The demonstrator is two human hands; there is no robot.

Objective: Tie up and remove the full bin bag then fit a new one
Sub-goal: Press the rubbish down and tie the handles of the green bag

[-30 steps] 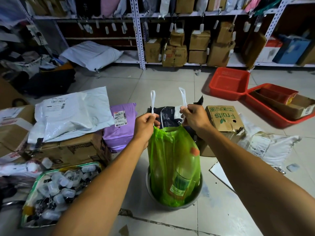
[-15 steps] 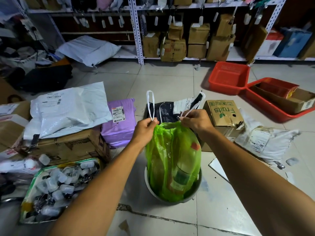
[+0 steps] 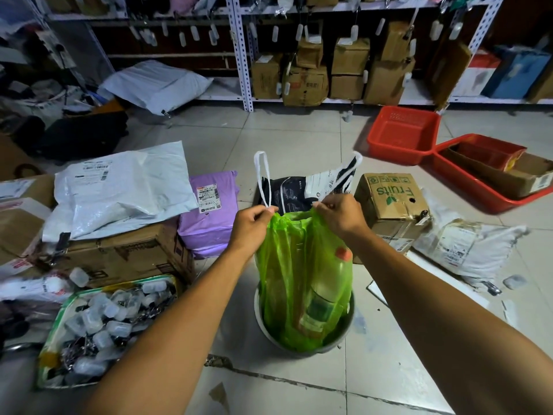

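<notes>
A translucent green bin bag [image 3: 302,274] stands tall in a round grey bin [image 3: 348,332] on the tiled floor, a plastic bottle showing through it. My left hand [image 3: 250,227] grips the bag's top at the left, where a white drawstring loop [image 3: 263,178] sticks upward. My right hand [image 3: 339,215] grips the top at the right, and its white drawstring loop [image 3: 351,167] leans off to the right. The bag's mouth is gathered narrow between my two hands.
Cardboard boxes [image 3: 119,253], a white mailer [image 3: 119,190] and a purple parcel [image 3: 209,214] crowd the left. A tray of small plastic items [image 3: 98,327] lies near left. A "Fruits" box [image 3: 392,202] and red baskets [image 3: 404,133] sit right. Shelving [image 3: 242,55] runs along the back.
The right drawstring loop has tipped from upright over to the right. My hands have come slightly lower and closer, drawing the bag's mouth tighter.
</notes>
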